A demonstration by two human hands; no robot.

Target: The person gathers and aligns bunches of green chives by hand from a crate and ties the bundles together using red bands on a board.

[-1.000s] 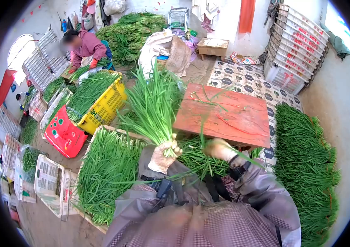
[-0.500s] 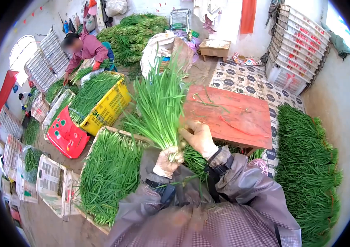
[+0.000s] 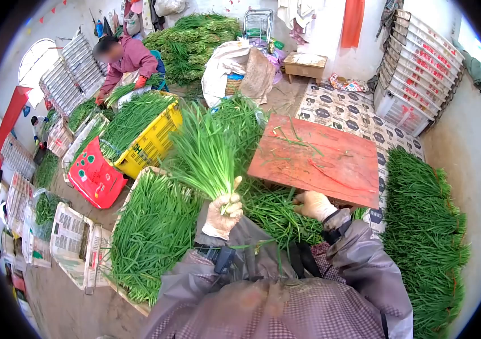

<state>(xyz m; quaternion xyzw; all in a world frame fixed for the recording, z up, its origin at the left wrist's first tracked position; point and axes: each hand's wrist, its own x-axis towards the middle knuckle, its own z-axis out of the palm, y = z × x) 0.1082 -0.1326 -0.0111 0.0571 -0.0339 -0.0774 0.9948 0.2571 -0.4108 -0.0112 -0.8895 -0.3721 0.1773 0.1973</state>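
Observation:
A bunch of long green chives point(image 3: 209, 161) stands upright in my gloved left hand point(image 3: 223, 214), whose fingers are wrapped round the pale stem ends. The leaves fan out up and away from me. My gloved right hand point(image 3: 314, 206) is lower and to the right, at the near edge of a red board point(image 3: 319, 161). Its fingers are curled in beside loose chives point(image 3: 280, 217) heaped in front of me; what they hold, if anything, is hidden. Scraps of leaf and a red strip lie on the board.
Left of me stands a crate of chives point(image 3: 153, 237), with a yellow crate point(image 3: 150, 141) and red plastic panel point(image 3: 96, 175) beyond. A person point(image 3: 127, 65) handles chives at the back left. Bundled chives point(image 3: 424, 237) line the right wall below stacked white crates point(image 3: 418, 70).
My right hand has left the bunch and moved right and down to the board's near edge. My left hand, still holding the chives, has shifted slightly left.

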